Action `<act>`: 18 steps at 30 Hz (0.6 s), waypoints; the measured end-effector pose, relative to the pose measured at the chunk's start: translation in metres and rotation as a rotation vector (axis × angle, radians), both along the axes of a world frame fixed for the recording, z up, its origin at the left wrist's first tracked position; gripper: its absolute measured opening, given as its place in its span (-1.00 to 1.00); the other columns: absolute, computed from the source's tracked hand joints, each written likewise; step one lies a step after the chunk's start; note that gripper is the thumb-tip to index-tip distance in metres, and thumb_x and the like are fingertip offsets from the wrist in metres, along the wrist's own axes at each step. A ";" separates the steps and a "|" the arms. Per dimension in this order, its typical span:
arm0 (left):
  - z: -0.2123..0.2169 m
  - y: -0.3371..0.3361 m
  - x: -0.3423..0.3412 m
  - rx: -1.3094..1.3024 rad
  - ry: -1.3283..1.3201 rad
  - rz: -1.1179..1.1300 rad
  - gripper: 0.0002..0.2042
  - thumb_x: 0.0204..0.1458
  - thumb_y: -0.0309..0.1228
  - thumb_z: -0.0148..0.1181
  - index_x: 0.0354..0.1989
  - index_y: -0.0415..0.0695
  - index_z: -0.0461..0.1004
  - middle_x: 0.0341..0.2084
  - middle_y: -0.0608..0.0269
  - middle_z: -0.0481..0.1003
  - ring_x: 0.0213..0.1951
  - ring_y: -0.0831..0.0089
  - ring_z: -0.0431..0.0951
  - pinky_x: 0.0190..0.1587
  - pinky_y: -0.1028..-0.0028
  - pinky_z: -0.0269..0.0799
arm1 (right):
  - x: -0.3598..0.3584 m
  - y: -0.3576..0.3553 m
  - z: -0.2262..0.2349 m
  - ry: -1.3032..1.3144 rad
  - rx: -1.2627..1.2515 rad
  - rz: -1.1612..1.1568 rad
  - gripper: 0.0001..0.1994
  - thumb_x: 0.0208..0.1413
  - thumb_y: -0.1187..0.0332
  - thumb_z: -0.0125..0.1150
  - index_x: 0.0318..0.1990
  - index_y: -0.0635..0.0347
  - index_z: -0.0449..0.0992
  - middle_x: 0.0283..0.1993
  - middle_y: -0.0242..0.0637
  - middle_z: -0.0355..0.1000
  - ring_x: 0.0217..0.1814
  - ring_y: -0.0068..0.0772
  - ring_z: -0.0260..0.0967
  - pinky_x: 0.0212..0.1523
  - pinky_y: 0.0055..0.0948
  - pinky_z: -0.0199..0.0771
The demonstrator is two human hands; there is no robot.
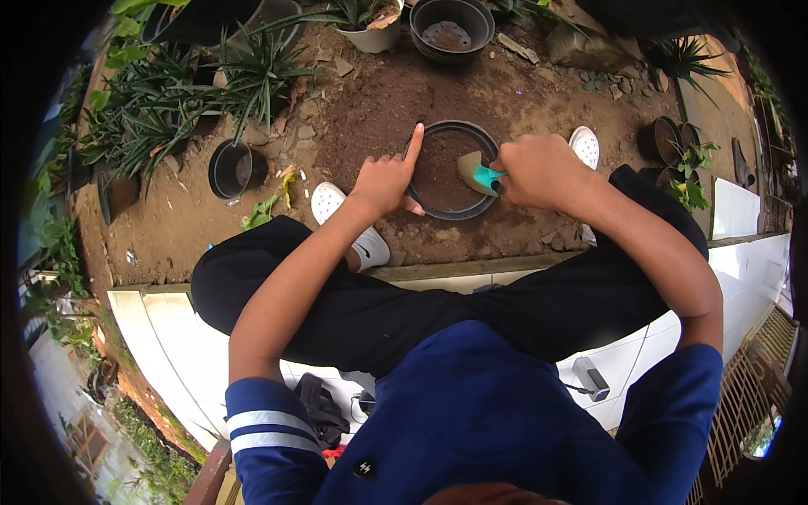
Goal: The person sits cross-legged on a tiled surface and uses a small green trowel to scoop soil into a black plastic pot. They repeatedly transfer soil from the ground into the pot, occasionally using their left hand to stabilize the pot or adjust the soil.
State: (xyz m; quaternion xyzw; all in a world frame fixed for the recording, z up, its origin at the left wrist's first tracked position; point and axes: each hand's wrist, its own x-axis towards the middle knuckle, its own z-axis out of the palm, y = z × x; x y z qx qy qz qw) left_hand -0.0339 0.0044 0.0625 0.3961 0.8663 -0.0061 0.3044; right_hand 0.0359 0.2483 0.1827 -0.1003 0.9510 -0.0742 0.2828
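Note:
A round black plant pot (pixel 455 215) filled with brown soil stands on the ground between my feet. At its left side my left hand (pixel 386 180) holds the rim, index finger stretched along the edge and thumb lower down; its other fingers are curled and partly hidden. My right hand (pixel 543 171) is closed around the handle of a small turquoise hand trowel (pixel 483 178) at the pot's right side. The trowel's soil-smeared blade tilts into the pot over the soil. Most of the handle is hidden in my fist.
Loose dark soil (pixel 370 105) lies behind the pot. Farther back are an empty black pot (pixel 452 29) and a white pot (pixel 376 34). Another black pot (pixel 236 171) stands left, near spiky plants (pixel 261 80). More pots (pixel 661 139) stand right. A tiled ledge (pixel 623 353) runs beneath my legs.

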 end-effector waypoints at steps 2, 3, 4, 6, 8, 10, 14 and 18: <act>-0.006 -0.002 0.000 0.025 0.012 0.000 0.50 -0.35 0.11 0.60 0.54 -0.11 -0.57 -0.04 -0.12 0.58 0.01 -0.01 0.61 0.09 0.05 0.45 | 0.010 -0.003 -0.015 0.075 -0.043 -0.045 -0.79 0.07 0.35 0.21 -0.21 0.19 0.69 -0.38 -0.03 0.60 -0.27 0.02 0.60 -0.26 -0.06 0.60; -0.006 -0.001 -0.001 0.022 0.012 0.001 0.50 -0.35 0.10 0.60 0.53 -0.11 -0.57 -0.04 -0.13 0.58 0.02 -0.01 0.61 0.09 0.05 0.44 | 0.015 -0.004 -0.022 0.116 -0.063 -0.074 -0.78 0.12 0.34 0.20 -0.16 0.17 0.71 -0.41 -0.04 0.59 -0.30 0.03 0.59 -0.29 -0.04 0.58; -0.006 0.000 -0.001 0.019 0.013 0.001 0.50 -0.35 0.10 0.60 0.53 -0.11 -0.58 -0.04 -0.13 0.57 0.02 -0.02 0.60 0.09 0.05 0.44 | 0.017 -0.004 -0.028 0.086 -0.045 -0.060 -0.81 0.07 0.36 0.22 -0.23 0.18 0.69 -0.40 -0.05 0.60 -0.28 0.00 0.61 -0.29 -0.08 0.59; -0.005 0.001 0.000 0.014 0.010 0.000 0.50 -0.34 0.10 0.60 0.53 -0.12 -0.58 -0.04 -0.14 0.57 0.02 -0.03 0.60 0.09 0.04 0.44 | 0.016 -0.011 -0.030 0.022 -0.014 -0.022 -0.87 -0.03 0.39 0.25 -0.35 0.21 0.66 -0.39 -0.08 0.62 -0.25 -0.05 0.64 -0.29 -0.15 0.62; -0.003 0.001 0.000 0.012 0.002 -0.001 0.50 -0.34 0.09 0.60 0.53 -0.13 -0.59 -0.04 -0.15 0.57 0.02 -0.04 0.60 0.09 0.04 0.45 | 0.013 -0.007 -0.012 0.077 0.016 0.061 -0.91 -0.05 0.42 0.28 -0.40 0.19 0.65 -0.41 -0.12 0.61 -0.29 -0.09 0.64 -0.32 -0.18 0.61; -0.003 0.001 -0.001 0.001 -0.008 -0.004 0.50 -0.34 0.09 0.60 0.53 -0.14 -0.59 -0.04 -0.15 0.57 0.02 -0.04 0.60 0.08 0.04 0.45 | 0.011 -0.003 0.005 0.105 0.021 0.063 -0.94 -0.07 0.43 0.30 -0.43 0.18 0.65 -0.42 -0.12 0.61 -0.31 -0.11 0.64 -0.32 -0.21 0.61; -0.004 0.002 -0.002 0.010 -0.019 -0.004 0.50 -0.34 0.08 0.60 0.52 -0.17 -0.59 -0.05 -0.15 0.57 0.01 -0.04 0.61 0.07 0.05 0.46 | 0.019 -0.002 -0.023 0.215 0.099 0.175 -0.96 -0.10 0.46 0.33 -0.45 0.15 0.66 -0.42 -0.13 0.61 -0.30 -0.17 0.65 -0.33 -0.26 0.61; 0.000 0.003 -0.001 -0.006 -0.019 -0.002 0.50 -0.34 0.08 0.61 0.52 -0.16 -0.59 -0.06 -0.14 0.57 0.03 -0.02 0.60 0.08 0.07 0.46 | 0.021 -0.009 -0.026 0.137 0.007 0.201 -0.84 -0.07 0.48 0.29 -0.29 0.12 0.67 -0.43 -0.14 0.60 -0.31 -0.14 0.64 -0.34 -0.23 0.60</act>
